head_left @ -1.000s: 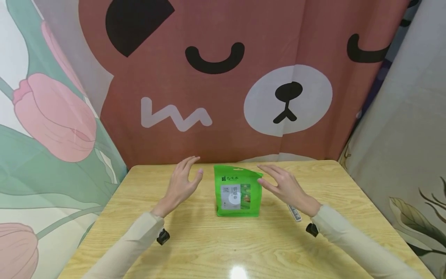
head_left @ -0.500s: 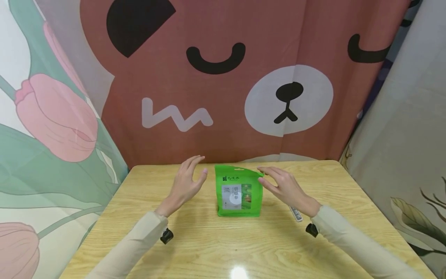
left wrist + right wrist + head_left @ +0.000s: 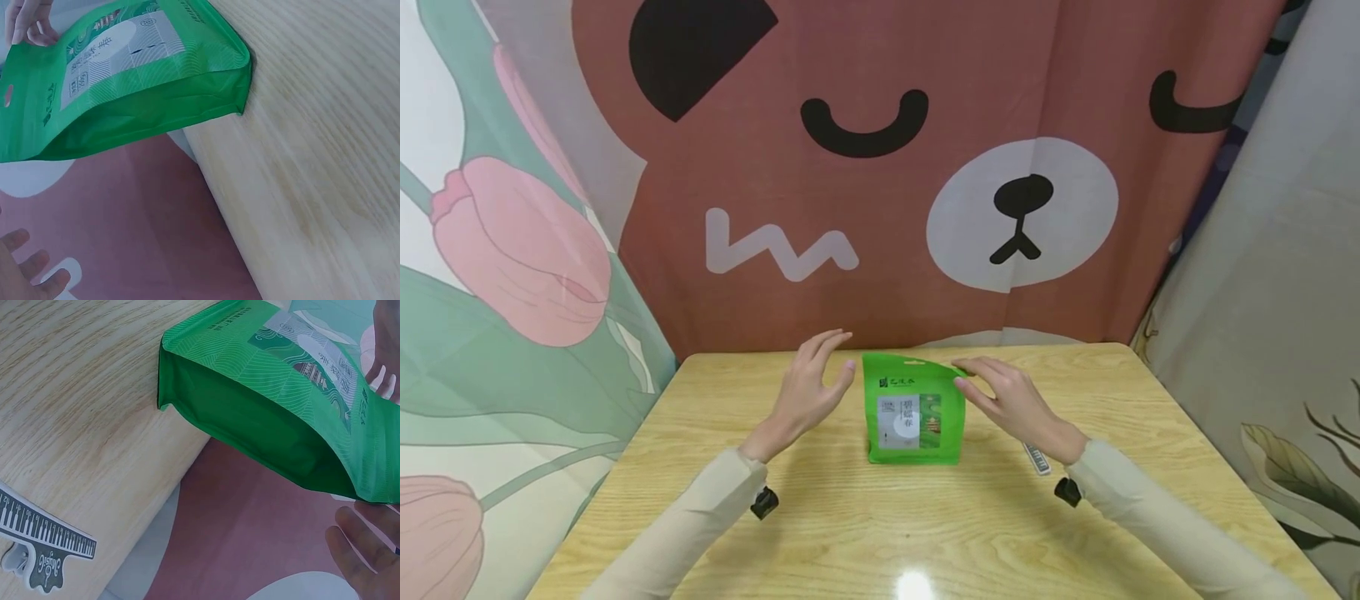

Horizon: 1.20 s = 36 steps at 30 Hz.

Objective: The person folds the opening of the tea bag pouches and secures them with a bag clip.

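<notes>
A green tea pouch (image 3: 913, 454) with Chinese print stands upright on the wooden table, a hang hole near its top edge. My right hand (image 3: 1015, 400) pinches its top right corner, thumb in front and fingers at the back; those fingers show under the edge of the pouch (image 3: 237, 381) in the right wrist view. Left of the pouch, my left hand (image 3: 808, 392) hovers apart from it, fingers extended and thumb spread. The left wrist view shows this hand's fingertips (image 3: 47, 269) away from the pouch (image 3: 169, 100).
Beneath my right wrist lies a clip (image 3: 1037, 460) with a piano-key strip and the word Music, clearer in the right wrist view as a clip (image 3: 47, 528). A bear-print curtain (image 3: 880, 208) hangs behind the table (image 3: 850, 533), with patterned curtains at both sides.
My left hand has moved right, nearer the pouch. The right thumb and fingers have drawn closer together at the pouch's corner. The pouch stays in place.
</notes>
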### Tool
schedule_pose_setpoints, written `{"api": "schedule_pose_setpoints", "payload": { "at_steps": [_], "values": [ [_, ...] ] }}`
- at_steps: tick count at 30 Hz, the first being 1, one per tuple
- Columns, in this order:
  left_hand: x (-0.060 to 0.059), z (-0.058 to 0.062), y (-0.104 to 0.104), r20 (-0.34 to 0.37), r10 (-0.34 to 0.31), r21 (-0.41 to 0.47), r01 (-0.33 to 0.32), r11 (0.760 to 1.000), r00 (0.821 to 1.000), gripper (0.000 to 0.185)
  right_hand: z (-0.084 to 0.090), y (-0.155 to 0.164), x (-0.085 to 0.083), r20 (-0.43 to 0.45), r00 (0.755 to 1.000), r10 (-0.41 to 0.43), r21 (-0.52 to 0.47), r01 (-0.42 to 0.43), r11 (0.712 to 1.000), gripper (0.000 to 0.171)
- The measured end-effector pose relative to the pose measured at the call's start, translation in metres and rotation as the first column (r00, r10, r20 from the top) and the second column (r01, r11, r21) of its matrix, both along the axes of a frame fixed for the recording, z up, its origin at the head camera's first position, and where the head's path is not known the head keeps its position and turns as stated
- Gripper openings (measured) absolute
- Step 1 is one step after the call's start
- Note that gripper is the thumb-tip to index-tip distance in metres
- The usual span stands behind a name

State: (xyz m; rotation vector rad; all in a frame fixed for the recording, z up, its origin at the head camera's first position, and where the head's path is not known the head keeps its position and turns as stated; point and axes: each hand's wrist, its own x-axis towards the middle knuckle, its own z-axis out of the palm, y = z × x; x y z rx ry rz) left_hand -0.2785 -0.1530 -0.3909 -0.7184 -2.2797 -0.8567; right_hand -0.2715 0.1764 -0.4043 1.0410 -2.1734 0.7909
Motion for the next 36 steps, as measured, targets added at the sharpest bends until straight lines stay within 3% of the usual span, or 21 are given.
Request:
{"api": "schedule_pose_setpoints", "payload": {
  "at_steps": [20,36],
  "values": [
    [-0.001,0.012,0.028,-0.028,-0.066,-0.017,0.065,0.998,0.997,0.044,0.002,-0.004,-0.003,-0.109,0.994,0.001,-0.031,-0.005,1.000,0.024],
    [0.001,0.014,0.046,-0.004,-0.128,-0.046,0.128,0.991,0.992,0.037,0.003,-0.008,-0.007,-0.181,0.983,-0.028,-0.054,0.019,0.998,0.023]
  ]
}}
